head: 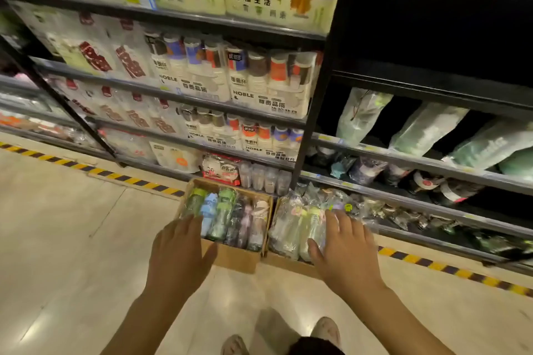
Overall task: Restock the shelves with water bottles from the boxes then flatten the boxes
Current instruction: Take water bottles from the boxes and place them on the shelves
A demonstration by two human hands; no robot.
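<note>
At the far left, a pale tiled floor (72,239) is seen, crossed by a yellow-and-black striped tape (86,167) that runs along the foot of the shelving. Packs of paper cups (268,81) are stacked on the left shelves (161,92).

The left hand (178,251) is held out flat with its fingers spread wide, and nothing is gripped in it. It is placed over the near left corner of the left box (230,256); whether the box is touched cannot be told. This open cardboard box is set on the floor against the bottom shelf and is filled with water bottles (222,216) lying side by side, green, blue and dark.

Just beside it, touching, the right box (285,264) is packed with plastic-wrapped bottles (291,228). The right hand (343,248) is spread open over these, with nothing grasped.

Further right, more wrapped bottles (389,210) are laid on the low right shelves (403,158). A pair of shoes (326,328) is seen at the bottom edge.
</note>
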